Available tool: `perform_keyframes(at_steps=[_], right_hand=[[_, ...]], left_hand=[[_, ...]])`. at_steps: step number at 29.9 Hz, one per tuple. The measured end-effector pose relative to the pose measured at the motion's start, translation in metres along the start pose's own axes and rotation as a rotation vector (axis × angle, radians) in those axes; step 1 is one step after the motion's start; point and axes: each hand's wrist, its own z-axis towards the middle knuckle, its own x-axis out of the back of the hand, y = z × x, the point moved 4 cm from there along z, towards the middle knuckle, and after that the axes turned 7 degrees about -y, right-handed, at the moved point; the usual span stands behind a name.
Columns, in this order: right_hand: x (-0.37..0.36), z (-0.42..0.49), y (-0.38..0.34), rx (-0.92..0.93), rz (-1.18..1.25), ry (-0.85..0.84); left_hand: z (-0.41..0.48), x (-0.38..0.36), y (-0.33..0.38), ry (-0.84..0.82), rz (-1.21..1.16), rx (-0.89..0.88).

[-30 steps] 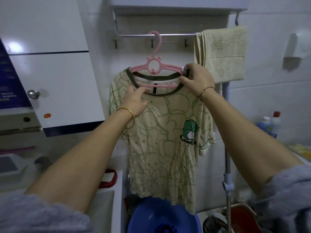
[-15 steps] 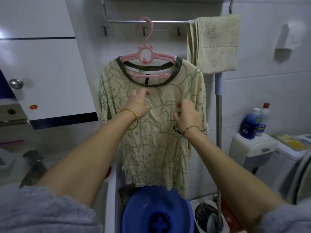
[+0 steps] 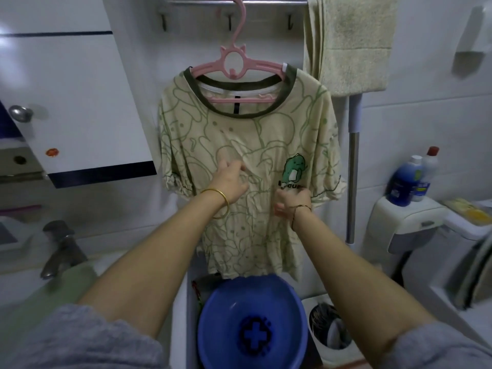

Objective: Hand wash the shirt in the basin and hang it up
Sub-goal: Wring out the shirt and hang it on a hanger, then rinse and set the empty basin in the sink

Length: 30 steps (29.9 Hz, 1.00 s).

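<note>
Against the white tiled wall, one shirt [image 3: 247, 145] hangs from a single pink plastic hanger [image 3: 234, 62], whose thin hook loops over a metal rail [image 3: 266, 1]. The shirt is soft, creased cloth, pale beige with looping green outlines, a dark green ribbed collar and one small green dinosaur print on the chest. Both hands are on its front. The left hand [image 3: 230, 182] has its fingers curled in, pinching a fold at mid-chest so that wrinkles fan out from it. The right hand [image 3: 291, 205] sits just under the print, fingers curled into the cloth and thumb below, gripping it. A smooth gold bangle [image 3: 218, 202] circles the left wrist, a thin cord bracelet [image 3: 300, 210] the right, and two grey knit sleeves fill the bottom corners. Below the hem stands one round blue plastic basin [image 3: 253, 323] with a cross shape at the middle of its floor. Three small dark hooks [image 3: 163, 21] hang under the rail, and one rough, nubbly beige towel [image 3: 351, 41] is folded over the rail just right of the hanger, touching the shirt's shoulder. A straight metal pole [image 3: 352, 169] runs down below the towel. Two plastic bottles stand close together on a white ledge to the right: one blue [image 3: 402, 182] and one white with a red cap [image 3: 427, 174]. On the left are a glossy white cabinet door [image 3: 74, 102] with one round metal knob [image 3: 20, 113] and one dull metal tap [image 3: 62, 249].
</note>
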Motion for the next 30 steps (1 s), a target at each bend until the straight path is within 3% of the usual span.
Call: perform_keyframes(at_steps=[4,9,12,17,24,26,30], right_hand=[[0.012,0.01,0.009,0.074,-0.211,0.034],[0.047,-0.016,0.006,0.225,-0.28,0.477],[0.032,-0.023,0.013,0.249,-0.38,0.367],[0.03,-0.039,0.021,0.3,-0.118,0.488],[0.002,-0.083,0.095,0.322,0.185,0.506],[-0.023,-0.093,0.125,0.283,0.041,0.399],[-0.113,-0.104,0.169,0.086,-0.258,-0.071]], left_hand=[[-0.005,-0.01,-0.006,-0.012,-0.006,0.008],[-0.012,-0.017,-0.016,-0.023,-0.003,0.029],[-0.019,-0.022,-0.023,-0.04,-0.024,0.04],[-0.034,-0.029,-0.037,-0.061,-0.017,0.061],[-0.078,-0.049,-0.078,-0.114,-0.088,0.117],[-0.098,-0.051,-0.095,-0.132,-0.081,0.142],[-0.145,-0.037,-0.144,-0.081,-0.116,0.25]])
